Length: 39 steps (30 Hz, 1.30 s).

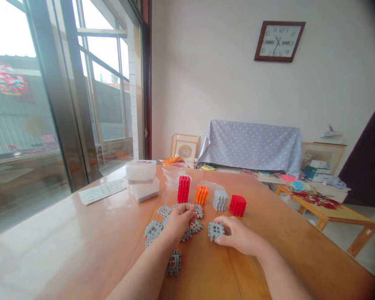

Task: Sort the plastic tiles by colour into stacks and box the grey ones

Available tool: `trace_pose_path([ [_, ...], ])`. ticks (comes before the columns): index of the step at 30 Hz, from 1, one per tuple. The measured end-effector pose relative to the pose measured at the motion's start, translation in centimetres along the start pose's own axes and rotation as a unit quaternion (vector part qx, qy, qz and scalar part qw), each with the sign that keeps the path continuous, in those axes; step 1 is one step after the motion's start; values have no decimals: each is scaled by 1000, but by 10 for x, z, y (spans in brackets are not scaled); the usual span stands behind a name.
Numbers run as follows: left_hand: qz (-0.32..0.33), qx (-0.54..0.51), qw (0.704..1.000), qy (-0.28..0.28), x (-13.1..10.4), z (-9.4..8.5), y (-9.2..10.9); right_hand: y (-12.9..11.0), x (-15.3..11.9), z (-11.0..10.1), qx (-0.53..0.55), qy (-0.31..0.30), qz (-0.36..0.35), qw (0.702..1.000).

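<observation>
My right hand [239,236] grips a small grey notched square building piece [216,231] between thumb and fingers, close to the tabletop. It may be a short stack; I cannot tell. Over a loose pile of grey building pieces [153,229] is my left hand [181,217], its fingertips pinched together. Whatever is between them is hidden. One grey piece [198,211] lies just beyond those fingertips. Nearer to me, another grey piece [174,263] is partly covered by my left forearm. Behind the hands stand a tall red stack [183,189], an orange stack [202,195], a grey stack [220,201] and a short red stack [238,205].
Two translucent plastic boxes [145,191] sit one on another at the back left of the wooden table [268,233], beside printed sheets [103,191]. Clear plastic lids or trays [171,177] lie behind the tall red stack. A low side table [340,212] stands to the right.
</observation>
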State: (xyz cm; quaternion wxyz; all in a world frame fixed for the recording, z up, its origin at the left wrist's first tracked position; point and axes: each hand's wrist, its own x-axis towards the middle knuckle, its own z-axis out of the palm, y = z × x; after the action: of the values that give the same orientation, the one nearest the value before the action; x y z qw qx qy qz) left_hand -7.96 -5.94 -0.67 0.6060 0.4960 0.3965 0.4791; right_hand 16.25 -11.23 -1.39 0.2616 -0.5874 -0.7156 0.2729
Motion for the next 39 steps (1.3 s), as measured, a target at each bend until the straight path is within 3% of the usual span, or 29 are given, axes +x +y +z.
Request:
trace_pose_path([
  [15, 6, 39, 999, 7, -1, -2, 5, -2, 3, 1, 63, -16, -24, 998],
  [20, 73, 161, 984, 34, 7, -10, -4, -3, 4, 2, 46, -18, 3, 999],
  [23, 130, 300, 944, 44, 8, -14, -9, -2, 4, 4, 56, -23, 2, 998],
  [27, 201, 487, 850, 6, -3, -11, -7, -1, 4, 4, 63, -27, -8, 998],
  [31, 199, 598, 776, -16, -14, -4, -3, -1, 4, 3, 52, -23, -3, 998],
  [34, 179, 640, 746, -39, -17, -1, -1, 0, 5, 4, 65, -20, -5, 998],
  [39, 151, 673, 723, -51, -16, 2, 3, 5, 7, 5, 74, -12, -17, 997],
])
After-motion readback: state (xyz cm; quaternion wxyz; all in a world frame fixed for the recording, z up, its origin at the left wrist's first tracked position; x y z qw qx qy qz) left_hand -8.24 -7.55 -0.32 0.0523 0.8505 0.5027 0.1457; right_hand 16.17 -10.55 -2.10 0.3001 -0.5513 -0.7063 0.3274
